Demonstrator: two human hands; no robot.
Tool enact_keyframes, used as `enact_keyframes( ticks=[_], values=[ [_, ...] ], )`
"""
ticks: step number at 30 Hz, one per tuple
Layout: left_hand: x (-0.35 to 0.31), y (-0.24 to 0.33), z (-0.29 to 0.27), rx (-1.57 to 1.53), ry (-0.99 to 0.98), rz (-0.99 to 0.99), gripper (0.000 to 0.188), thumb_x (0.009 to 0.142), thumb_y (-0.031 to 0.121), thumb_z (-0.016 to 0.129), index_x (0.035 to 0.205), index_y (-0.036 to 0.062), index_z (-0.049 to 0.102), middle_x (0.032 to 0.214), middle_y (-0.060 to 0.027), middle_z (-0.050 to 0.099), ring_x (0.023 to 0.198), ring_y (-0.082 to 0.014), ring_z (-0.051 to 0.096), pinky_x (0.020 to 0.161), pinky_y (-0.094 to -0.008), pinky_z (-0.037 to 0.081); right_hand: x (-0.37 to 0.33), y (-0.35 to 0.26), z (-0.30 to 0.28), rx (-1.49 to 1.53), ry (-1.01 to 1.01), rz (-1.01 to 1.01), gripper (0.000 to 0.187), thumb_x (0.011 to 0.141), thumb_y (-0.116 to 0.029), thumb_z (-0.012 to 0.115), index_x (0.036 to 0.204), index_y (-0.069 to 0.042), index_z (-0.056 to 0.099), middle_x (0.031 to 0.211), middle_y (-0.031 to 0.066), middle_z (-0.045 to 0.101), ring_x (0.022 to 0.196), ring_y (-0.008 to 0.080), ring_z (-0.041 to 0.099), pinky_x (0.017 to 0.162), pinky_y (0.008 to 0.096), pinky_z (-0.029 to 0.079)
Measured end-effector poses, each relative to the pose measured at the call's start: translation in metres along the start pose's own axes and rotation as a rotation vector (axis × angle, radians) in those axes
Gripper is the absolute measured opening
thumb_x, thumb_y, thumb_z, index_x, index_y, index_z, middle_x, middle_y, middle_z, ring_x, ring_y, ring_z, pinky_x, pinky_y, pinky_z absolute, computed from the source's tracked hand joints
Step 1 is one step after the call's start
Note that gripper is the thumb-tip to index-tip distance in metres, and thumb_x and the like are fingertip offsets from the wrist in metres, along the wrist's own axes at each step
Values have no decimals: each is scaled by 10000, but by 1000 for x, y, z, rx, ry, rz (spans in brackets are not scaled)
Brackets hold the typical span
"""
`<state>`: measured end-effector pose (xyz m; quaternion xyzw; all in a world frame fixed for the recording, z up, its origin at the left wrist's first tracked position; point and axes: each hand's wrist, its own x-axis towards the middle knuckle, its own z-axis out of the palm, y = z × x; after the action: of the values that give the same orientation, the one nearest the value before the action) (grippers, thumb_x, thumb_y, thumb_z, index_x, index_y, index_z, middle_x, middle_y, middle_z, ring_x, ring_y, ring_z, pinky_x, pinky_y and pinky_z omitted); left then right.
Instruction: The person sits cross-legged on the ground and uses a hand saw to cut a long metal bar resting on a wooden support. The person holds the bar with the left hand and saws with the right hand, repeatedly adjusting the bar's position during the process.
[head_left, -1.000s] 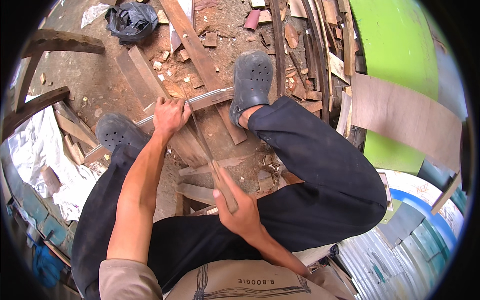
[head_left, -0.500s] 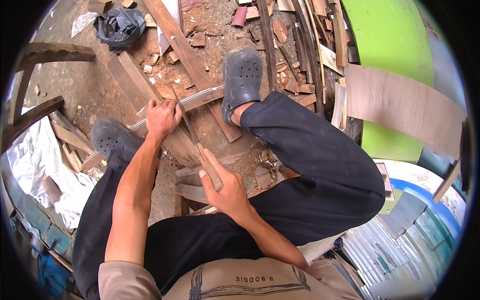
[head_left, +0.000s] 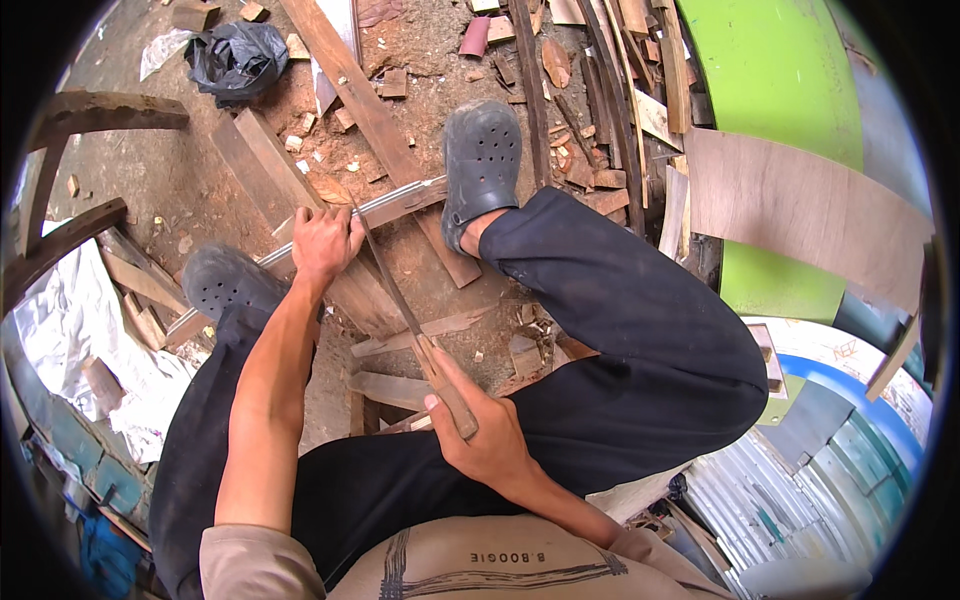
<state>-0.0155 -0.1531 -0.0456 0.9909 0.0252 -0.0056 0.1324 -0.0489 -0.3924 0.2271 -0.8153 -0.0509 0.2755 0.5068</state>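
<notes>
My right hand point(head_left: 487, 432) is closed around the wooden handle of a hand saw point(head_left: 392, 285), its narrow blade seen almost edge-on. The blade's far end lies across a wooden batten point(head_left: 408, 203) that carries silvery metal strips along its top. Just left of the blade, my left hand point(head_left: 322, 245) is wrapped over that batten. The batten slants from under my left clog point(head_left: 230, 280) up to my right clog point(head_left: 483, 155). Whether the teeth bite into the wood is too small to make out.
Planks point(head_left: 365, 105) and wood scraps litter the ground beneath. A black plastic bag point(head_left: 237, 62) lies at the far left, near a dark wooden frame point(head_left: 110, 110) and a white cloth point(head_left: 75, 330). Long battens, a green panel point(head_left: 780, 70) and a plywood strip point(head_left: 800, 200) stand at the right.
My right hand has drawn the saw back toward my body and slightly right, so more blade shows on my side of the batten. My left hand keeps its place on the wood.
</notes>
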Motion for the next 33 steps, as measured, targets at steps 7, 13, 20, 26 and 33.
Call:
enact_keyframes(
  ticks=[7, 13, 20, 26, 33],
  values=[
    [9, -1, -3, 10, -79, 23, 261, 960, 285, 568, 899, 72, 707, 829, -107, 732, 759, -254, 693, 813, -407, 421, 58, 9, 30, -83, -112, 240, 560, 965, -150, 638, 1490, -13, 501, 1145, 310, 699, 931, 451, 721, 818, 446, 583],
    [-1, -1, 1, -25, 22, 0, 254, 961, 275, 565, 904, 71, 705, 779, -110, 726, 721, -263, 686, 822, -413, 416, 14, 8, 18, -26, 6, 46, 547, 972, -168, 635, 1484, -22, 509, 1061, 313, 708, 868, 473, 711, 762, 460, 580],
    [6, -2, -2, -12, -74, -2, 331, 988, 309, 527, 808, 80, 684, 747, -121, 718, 685, -269, 674, 841, -401, 419, 11, 19, 18, -32, 32, -20, 542, 970, -152, 628, 1484, -28, 510, 995, 329, 697, 863, 484, 698, 739, 447, 570],
    [6, 0, -6, -5, -115, -57, 348, 998, 311, 516, 836, 73, 710, 779, -126, 728, 759, -271, 685, 850, -404, 436, 35, 36, 34, -43, -1, 72, 542, 956, -127, 639, 1471, -5, 523, 1123, 324, 694, 999, 463, 703, 813, 422, 579],
    [3, -15, -11, -174, -43, -162, 350, 1006, 336, 512, 1027, 93, 763, 1007, -111, 758, 1044, -260, 669, 975, -421, 421, 48, 51, 44, 5, 35, 27, 520, 956, -145, 650, 1440, 17, 555, 1223, 324, 673, 1119, 431, 688, 925, 415, 547]
  ],
)
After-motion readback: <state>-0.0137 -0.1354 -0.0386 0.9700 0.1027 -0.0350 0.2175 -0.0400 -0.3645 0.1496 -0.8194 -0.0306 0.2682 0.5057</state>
